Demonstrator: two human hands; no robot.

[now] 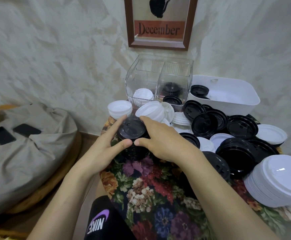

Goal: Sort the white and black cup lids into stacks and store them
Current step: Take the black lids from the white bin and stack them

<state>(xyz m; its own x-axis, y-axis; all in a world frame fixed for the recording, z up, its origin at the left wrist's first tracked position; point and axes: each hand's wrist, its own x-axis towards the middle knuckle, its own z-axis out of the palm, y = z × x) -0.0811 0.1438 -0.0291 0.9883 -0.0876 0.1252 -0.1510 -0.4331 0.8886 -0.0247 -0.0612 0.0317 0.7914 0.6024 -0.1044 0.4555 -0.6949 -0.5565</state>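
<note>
My left hand [106, 148] and right hand [158, 142] both clasp the tall stack of black plastic cup lids [132, 132] standing on the floral woven tablecloth [158, 196], thumbs meeting in front. My right palm hides that side of the stack. The lids inside the clear ribbed plastic box [158, 78] are blurred, so I cannot count them

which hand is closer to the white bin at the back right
Right. The right hand cups the right side of the black lid stack, the side facing the white bin; the left hand cups the stack's left side, farther from it.
</note>
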